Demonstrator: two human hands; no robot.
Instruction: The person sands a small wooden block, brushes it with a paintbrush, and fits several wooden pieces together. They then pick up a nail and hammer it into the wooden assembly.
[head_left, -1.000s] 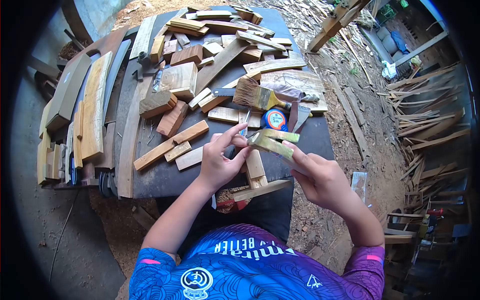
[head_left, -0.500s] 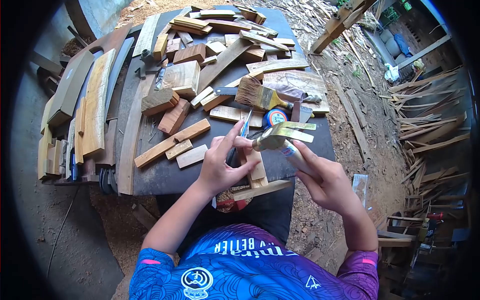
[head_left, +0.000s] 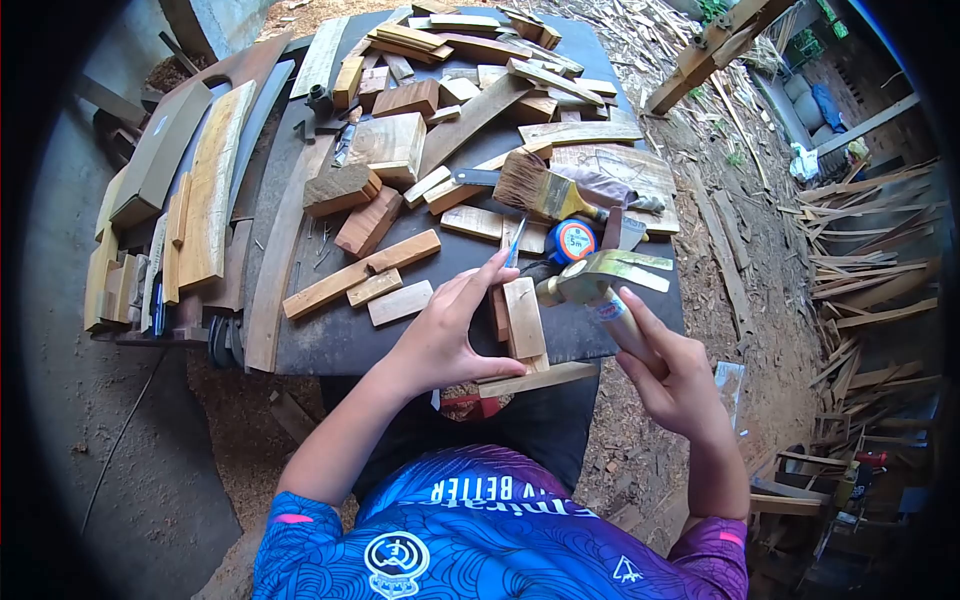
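My right hand (head_left: 672,375) is wrapped round the pale handle of a claw hammer (head_left: 590,280), its thumb stretched along the handle. The brass-coloured head is level, with the claw pointing right. My left hand (head_left: 448,325) is spread, thumb and index finger wide apart. Its thumb tip lies by the foot of a small light wooden block (head_left: 523,318), seemingly touching it. Beneath the block, a thin wooden strip (head_left: 540,379) crosses the table's front edge. Beside the index finger is a thin blue pointed tool (head_left: 516,243). The left hand's other fingers are partly hidden.
A dark table (head_left: 335,348) carries many wood offcuts. A tape measure (head_left: 575,241), a wide paintbrush (head_left: 538,188) and a scraper (head_left: 632,234) lie beyond the hammer. Long boards (head_left: 208,190) rest at the left. A wooden post (head_left: 705,62) stands at the right, and wood scraps cover the ground.
The hammer head has drawn away from my left fingers. My left thumb has dropped from the block to its foot, uncovering the block. The whole view has shifted slightly.
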